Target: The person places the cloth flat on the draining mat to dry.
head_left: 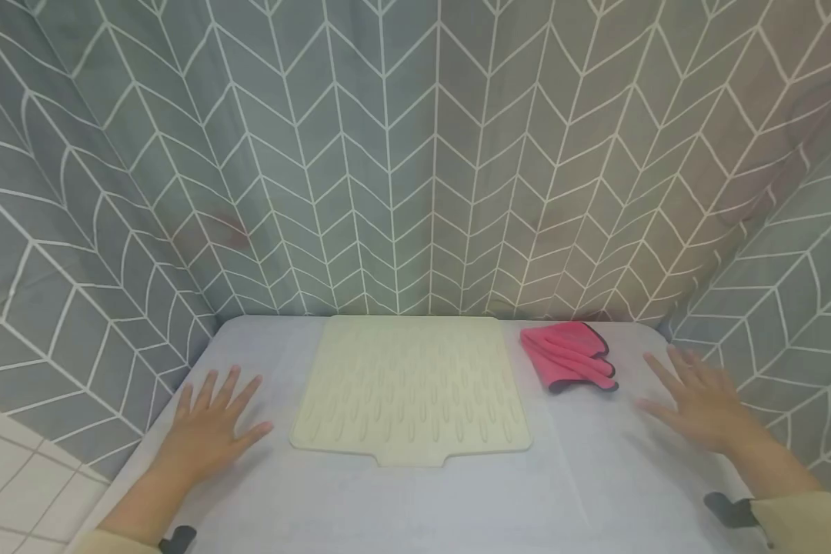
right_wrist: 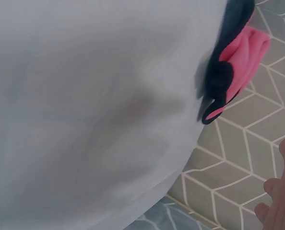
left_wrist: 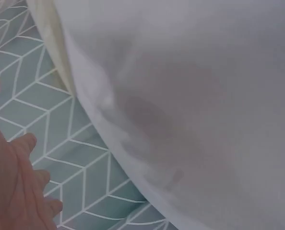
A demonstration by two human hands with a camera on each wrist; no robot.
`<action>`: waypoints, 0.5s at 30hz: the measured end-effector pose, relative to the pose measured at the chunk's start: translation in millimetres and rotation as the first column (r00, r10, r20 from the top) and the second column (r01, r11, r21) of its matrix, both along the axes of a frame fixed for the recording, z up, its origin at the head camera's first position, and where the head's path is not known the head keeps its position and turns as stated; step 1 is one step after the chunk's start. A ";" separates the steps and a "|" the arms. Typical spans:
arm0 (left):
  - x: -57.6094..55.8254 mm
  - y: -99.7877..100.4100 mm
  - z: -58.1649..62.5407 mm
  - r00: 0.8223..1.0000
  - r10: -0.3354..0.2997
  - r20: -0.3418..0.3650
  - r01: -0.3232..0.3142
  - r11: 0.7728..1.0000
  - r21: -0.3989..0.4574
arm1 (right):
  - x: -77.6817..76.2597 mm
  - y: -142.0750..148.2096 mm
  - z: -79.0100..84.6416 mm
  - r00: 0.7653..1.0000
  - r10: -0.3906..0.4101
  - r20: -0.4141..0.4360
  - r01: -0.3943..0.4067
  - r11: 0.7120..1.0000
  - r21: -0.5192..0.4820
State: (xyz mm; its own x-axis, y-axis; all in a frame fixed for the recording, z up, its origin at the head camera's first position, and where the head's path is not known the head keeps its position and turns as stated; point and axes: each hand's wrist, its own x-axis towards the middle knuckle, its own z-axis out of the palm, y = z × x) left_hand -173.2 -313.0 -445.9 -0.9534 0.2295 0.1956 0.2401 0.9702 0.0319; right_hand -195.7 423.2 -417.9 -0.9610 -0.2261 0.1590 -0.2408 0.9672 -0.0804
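My left hand [head_left: 208, 431] is spread palm down over the left side of the table, its fingers straight and apart, holding nothing. On the other side, my right hand [head_left: 706, 404] hovers with fingers spread, a shadow beneath it and nothing in its grasp. Between them lies a cream ribbed mat [head_left: 412, 385] with a short tab at its near edge. A crumpled pink cloth [head_left: 568, 355] with dark trim rests right of the mat, nearest to the right hand. In the right wrist view the same cloth [right_wrist: 243, 60] appears at the table's edge.
A white cover [head_left: 492, 500] spreads over the table. Grey curtains [head_left: 415, 154] with white chevron lines hang behind it and at both sides. Pale floor tiles [head_left: 21, 485] show at the lower left.
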 end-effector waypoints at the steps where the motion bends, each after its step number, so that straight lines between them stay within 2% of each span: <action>1: -0.1 1.9 0.4 1.000 -0.001 0.000 0.001 1.000 0.007 | 0.1 -1.4 0.6 1.000 0.005 -0.014 -0.005 1.000 -0.004; 9: -2.8 18.4 4.9 0.999 -0.005 0.049 0.002 0.999 0.054 | -5.1 -17.4 5.3 0.994 0.050 -0.098 -0.052 0.998 -0.026; 15: -6.1 29.5 2.3 0.997 -0.009 0.083 0.000 0.995 0.103 | -13.5 -35.5 8.6 0.995 0.047 -0.086 -0.050 0.998 -0.034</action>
